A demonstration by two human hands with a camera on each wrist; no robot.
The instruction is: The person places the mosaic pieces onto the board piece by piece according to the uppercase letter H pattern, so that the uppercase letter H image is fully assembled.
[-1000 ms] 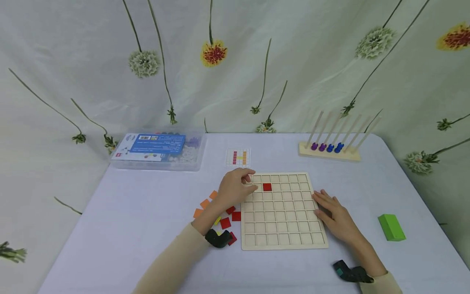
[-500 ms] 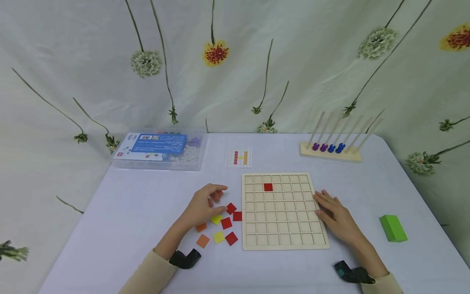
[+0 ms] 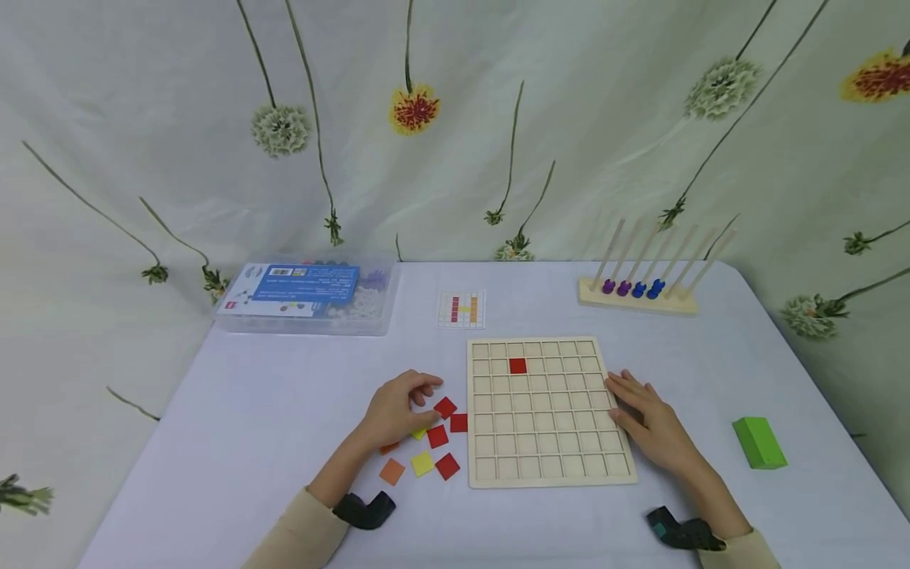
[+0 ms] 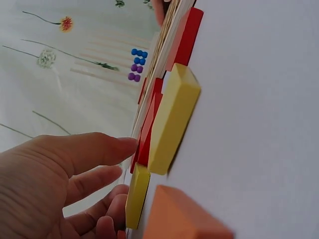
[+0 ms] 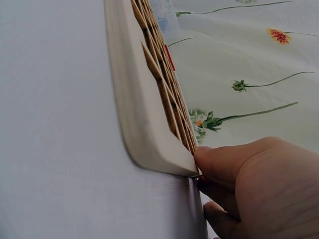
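My left hand (image 3: 400,409), fingers loose, thumb apart, is just beside a red tile (image 3: 445,406) below frame centre; my right hand (image 3: 655,425), fingers extended, touches the grid board (image 3: 548,422) lower right of centre.

The board (image 5: 130,99) is laid on pale cloth (image 5: 55,124) and touched near one corner by the right hand (image 5: 271,186) — along its far side, a red sliver (image 5: 170,58) is seen. Flowers (image 5: 279,36) are printed on the backdrop (image 5: 249,57).

Soft light casts faint shadows; the closest orange tile (image 4: 180,217) blurs.
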